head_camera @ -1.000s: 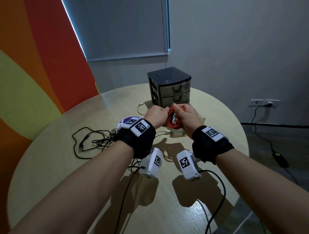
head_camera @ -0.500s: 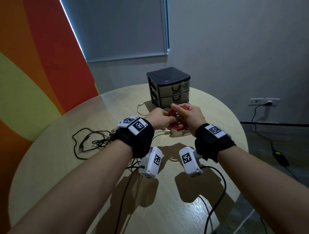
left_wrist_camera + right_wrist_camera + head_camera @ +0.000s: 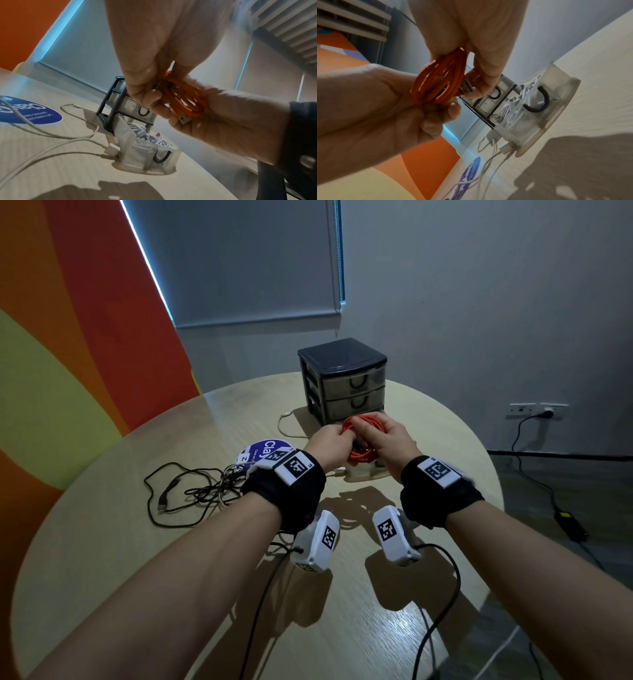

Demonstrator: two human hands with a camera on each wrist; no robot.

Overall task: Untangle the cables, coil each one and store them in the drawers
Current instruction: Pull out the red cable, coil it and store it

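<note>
Both hands, left hand [image 3: 328,441] and right hand [image 3: 387,440], pinch a coiled orange cable [image 3: 184,98] (USB plug showing). Below it, an open translucent plastic drawer [image 3: 169,151] holds white cables [image 3: 150,138].

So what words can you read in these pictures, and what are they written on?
"Clay": big white letters on the blue round sticker on the table; the word runs on under the left wrist band.
Small line below it: too blurred to read.
Wrist tags: square code patterns, plus one tiny character too small to read.

Open drawer [image 3: 147,147] under hands, white cables [image 3: 154,139] inside.
</note>
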